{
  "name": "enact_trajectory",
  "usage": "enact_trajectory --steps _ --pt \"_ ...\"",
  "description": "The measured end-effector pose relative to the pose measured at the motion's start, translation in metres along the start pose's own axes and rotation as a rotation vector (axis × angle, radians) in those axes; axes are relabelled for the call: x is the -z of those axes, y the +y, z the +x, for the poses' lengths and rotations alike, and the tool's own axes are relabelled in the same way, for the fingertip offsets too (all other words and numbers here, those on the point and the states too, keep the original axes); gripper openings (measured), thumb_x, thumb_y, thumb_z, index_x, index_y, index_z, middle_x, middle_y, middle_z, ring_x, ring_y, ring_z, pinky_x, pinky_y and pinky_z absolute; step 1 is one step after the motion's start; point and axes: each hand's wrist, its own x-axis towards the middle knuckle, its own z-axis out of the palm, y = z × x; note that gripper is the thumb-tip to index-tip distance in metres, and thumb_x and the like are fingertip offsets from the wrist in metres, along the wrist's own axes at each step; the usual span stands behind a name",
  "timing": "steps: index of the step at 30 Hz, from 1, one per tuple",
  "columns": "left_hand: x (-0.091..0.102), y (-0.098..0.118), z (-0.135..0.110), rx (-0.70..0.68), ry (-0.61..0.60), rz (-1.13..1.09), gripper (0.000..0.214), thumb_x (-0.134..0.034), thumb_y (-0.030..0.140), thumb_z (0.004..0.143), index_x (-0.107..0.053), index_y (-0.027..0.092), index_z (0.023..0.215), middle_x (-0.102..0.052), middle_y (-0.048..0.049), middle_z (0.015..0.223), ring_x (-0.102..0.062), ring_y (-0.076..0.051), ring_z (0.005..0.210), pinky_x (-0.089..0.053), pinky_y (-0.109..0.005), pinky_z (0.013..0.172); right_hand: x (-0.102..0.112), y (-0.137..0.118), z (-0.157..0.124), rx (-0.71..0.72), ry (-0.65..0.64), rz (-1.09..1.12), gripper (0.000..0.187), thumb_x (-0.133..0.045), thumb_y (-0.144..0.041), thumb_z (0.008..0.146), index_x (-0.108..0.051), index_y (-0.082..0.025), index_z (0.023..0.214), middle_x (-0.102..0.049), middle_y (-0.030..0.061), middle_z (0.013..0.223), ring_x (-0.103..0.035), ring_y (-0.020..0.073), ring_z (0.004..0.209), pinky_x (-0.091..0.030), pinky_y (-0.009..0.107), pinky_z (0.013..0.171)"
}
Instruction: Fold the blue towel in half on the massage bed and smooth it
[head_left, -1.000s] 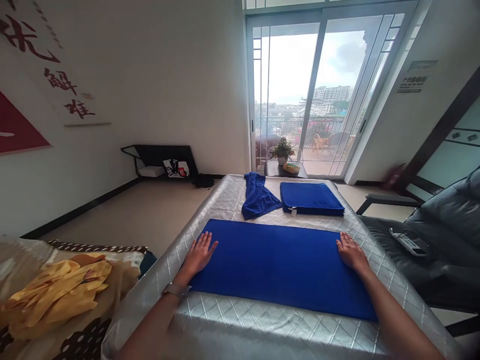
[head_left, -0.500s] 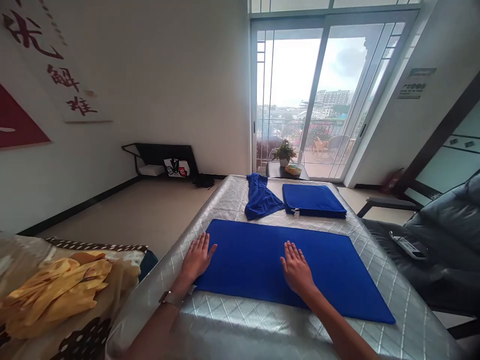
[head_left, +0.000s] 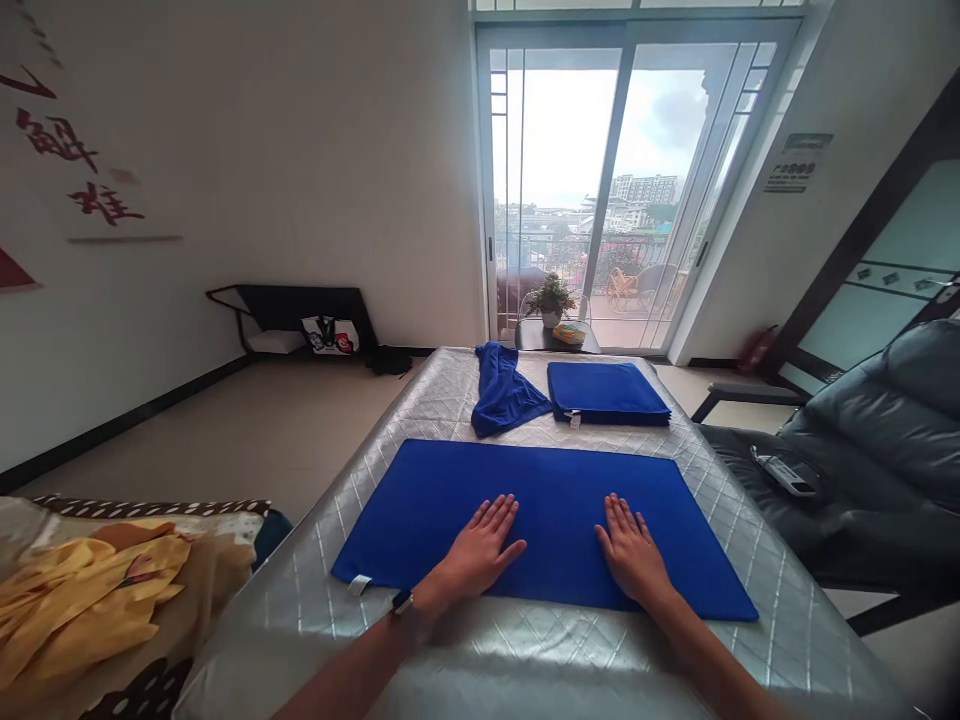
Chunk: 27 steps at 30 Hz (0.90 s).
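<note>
A blue towel (head_left: 555,490) lies spread flat on a silver quilted table (head_left: 480,660). My left hand (head_left: 480,550) rests open and flat on the towel near its front edge, left of centre. My right hand (head_left: 634,550) lies open and flat on the towel a little to the right. A small white tag (head_left: 360,584) shows at the towel's front left corner. Farther back, a stack of folded blue towels (head_left: 606,392) sits beside a crumpled blue towel (head_left: 504,390).
A black reclining chair (head_left: 862,470) with a remote control (head_left: 784,473) stands at the right. A patterned surface with yellow cloth (head_left: 82,590) lies at the lower left. A small table with a potted plant (head_left: 551,300) stands before the glass balcony door.
My left hand slid from the towel's left end towards its middle. My right hand came in from the right end and now lies beside the left one. The view shifted slightly.
</note>
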Motion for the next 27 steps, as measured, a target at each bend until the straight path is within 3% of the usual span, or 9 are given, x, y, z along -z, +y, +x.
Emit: enact_trajectory --steps 4,6,10,13,15,18,23,25,27 --pt "0.007 -0.077 -0.062 0.272 0.025 0.084 0.07 -0.027 0.062 0.102 -0.018 0.025 0.161 -0.022 -0.0043 0.166 -0.021 -0.025 0.153 -0.019 -0.049 0.125 -0.013 0.096 -0.019 -0.137 0.066 -0.048 0.072 -0.019 -0.047 0.098 -0.031 -0.009 0.158 -0.028 0.0119 0.165 -0.02 0.0234 0.153 -0.016 0.046 0.125" --pt "0.008 -0.112 -0.098 0.413 0.07 0.147 0.072 -0.026 0.063 0.101 -0.023 0.023 0.161 -0.026 -0.0071 0.165 -0.021 -0.028 0.153 -0.019 -0.053 0.124 -0.017 0.128 -0.026 -0.175 0.08 -0.043 0.073 -0.017 -0.047 0.097 -0.031 -0.008 0.157 -0.029 0.0129 0.164 -0.022 0.0235 0.153 -0.019 0.046 0.124" --pt "0.007 -0.157 -0.15 0.573 0.109 0.191 0.079 -0.02 0.066 0.1 -0.025 0.015 0.16 -0.027 -0.0133 0.164 -0.023 -0.03 0.153 -0.023 -0.054 0.122 -0.019 0.146 -0.03 -0.18 0.079 -0.072 0.075 -0.016 -0.045 0.095 -0.033 -0.005 0.156 -0.029 0.0128 0.164 -0.022 0.0236 0.153 -0.022 0.046 0.123" --pt "0.009 -0.165 -0.157 0.621 0.083 0.179 0.083 -0.019 0.066 0.099 -0.023 0.01 0.16 -0.025 -0.0159 0.164 -0.024 -0.029 0.152 -0.023 -0.053 0.123 -0.012 0.133 -0.024 -0.239 0.074 -0.118 0.074 -0.016 -0.043 0.095 -0.036 -0.003 0.154 -0.03 0.0143 0.164 -0.024 0.0258 0.152 -0.021 0.048 0.123" --pt "0.013 -0.16 -0.146 0.64 0.062 0.171 0.082 -0.02 0.066 0.1 -0.025 0.009 0.159 -0.025 -0.0171 0.164 -0.024 -0.03 0.152 -0.022 -0.052 0.123 -0.004 0.115 -0.017 -0.224 0.062 -0.127 0.073 -0.017 -0.041 0.096 -0.037 0.0 0.153 -0.03 0.0161 0.163 -0.025 0.0271 0.152 -0.02 0.047 0.124" --pt "0.02 -0.137 -0.109 0.611 0.065 0.142 0.081 -0.021 0.065 0.101 -0.027 0.009 0.159 -0.025 -0.0179 0.164 -0.022 -0.031 0.152 -0.023 -0.052 0.123 0.011 0.068 -0.001 -0.098 0.045 -0.086 0.07 -0.018 -0.04 0.098 -0.035 -0.003 0.155 -0.029 0.0148 0.163 -0.025 0.0261 0.152 -0.019 0.046 0.124" --pt "0.014 -0.066 -0.017 0.274 -0.015 0.033 0.077 -0.016 0.064 0.102 -0.029 0.012 0.158 -0.023 -0.0135 0.165 -0.021 -0.026 0.153 -0.022 -0.046 0.124 0.031 -0.029 0.036 0.085 -0.013 0.058 0.068 -0.017 -0.046 0.102 -0.028 -0.009 0.159 -0.025 0.0107 0.165 -0.018 0.0209 0.154 -0.014 0.041 0.125" --pt "0.009 -0.045 0.013 0.179 -0.03 0.013 0.075 -0.016 0.063 0.103 -0.03 0.016 0.159 -0.025 -0.0117 0.165 -0.022 -0.024 0.153 -0.02 -0.044 0.124 0.032 -0.05 0.049 0.128 -0.049 0.101 0.07 -0.016 -0.049 0.103 -0.025 -0.009 0.16 -0.021 0.0103 0.167 -0.013 0.0199 0.154 -0.01 0.041 0.125" --pt "0.006 -0.041 0.029 0.158 -0.026 0.016 0.074 -0.016 0.063 0.103 -0.03 0.017 0.159 -0.027 -0.011 0.165 -0.022 -0.024 0.153 -0.02 -0.044 0.124 0.029 -0.05 0.058 0.111 -0.076 0.111 0.07 -0.017 -0.05 0.103 -0.022 -0.009 0.16 -0.019 0.0104 0.167 -0.011 0.0197 0.155 -0.009 0.041 0.126"
